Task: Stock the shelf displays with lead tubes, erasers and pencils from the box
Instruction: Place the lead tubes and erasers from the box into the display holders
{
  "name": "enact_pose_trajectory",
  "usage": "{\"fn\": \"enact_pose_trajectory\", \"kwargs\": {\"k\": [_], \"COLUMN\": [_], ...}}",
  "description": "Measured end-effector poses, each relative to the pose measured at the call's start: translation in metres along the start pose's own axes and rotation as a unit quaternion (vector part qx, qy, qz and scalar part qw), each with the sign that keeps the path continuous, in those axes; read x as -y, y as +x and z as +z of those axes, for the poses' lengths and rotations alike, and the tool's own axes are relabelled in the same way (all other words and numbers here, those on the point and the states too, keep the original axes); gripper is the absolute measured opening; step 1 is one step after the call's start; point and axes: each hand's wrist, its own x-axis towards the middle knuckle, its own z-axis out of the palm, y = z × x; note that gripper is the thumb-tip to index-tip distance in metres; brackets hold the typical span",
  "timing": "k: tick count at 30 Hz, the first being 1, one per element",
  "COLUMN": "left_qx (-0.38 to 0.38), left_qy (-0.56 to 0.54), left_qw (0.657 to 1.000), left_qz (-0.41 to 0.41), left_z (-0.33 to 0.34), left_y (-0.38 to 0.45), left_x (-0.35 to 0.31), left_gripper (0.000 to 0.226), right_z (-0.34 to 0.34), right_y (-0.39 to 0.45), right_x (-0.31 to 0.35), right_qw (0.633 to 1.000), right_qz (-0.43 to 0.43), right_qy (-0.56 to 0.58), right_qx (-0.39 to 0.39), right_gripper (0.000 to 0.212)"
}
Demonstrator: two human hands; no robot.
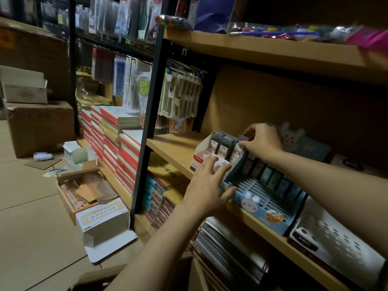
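Filling the white display carton with lead tubes is the step in hand: three dark tubes stand upright in its back row, near the left end of the wooden shelf and close to its front edge. The right hand has its fingers curled round the top of the rightmost lead tube, pinching it as it sits in its slot against the carton's right wall. The left hand lies open, fingers spread, resting against the carton's front corner and the left end of the blue bunny display tray beside it, seemingly steadying both. The carton's front slots look unfilled. Judging from this, the tube needs pressing fully down and squaring with its neighbours; then a hand must go back for more stock, probably from the opened box on the floor, though its contents are too unclear to name.
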Motion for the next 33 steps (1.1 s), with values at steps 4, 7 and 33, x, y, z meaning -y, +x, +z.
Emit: {"fn": "enact_pose_trajectory", "kwargs": {"k": [4,7,33], "left_qx": [-0.002,0.006,0.155], "left_qy": [-0.014,-0.019,-0.224], "left_qw": [1.0,1.0,0.788], "left_qz": [0.007,0.007,-0.552], "left_z": [0.0,0.002,0.086], "left_y": [0.0,0.0,-0.339], "left_x": [0.001,0.001,0.037], "left_gripper": [0.065,0.068,0.008], "right_z": [0.01,0.014,0.192], "right_y": [-0.004,-0.009,-0.388], "right_x": [0.001,0.004,-0.036], "right_qw": [0.999,0.988,0.845], "right_qz": [-0.006,-0.036,-0.007], "right_qy": [-0.052,-0.144,0.149], "right_qx": [-0.002,-0.029,0.513], "right_gripper": [0.018,0.013,0.017]}}
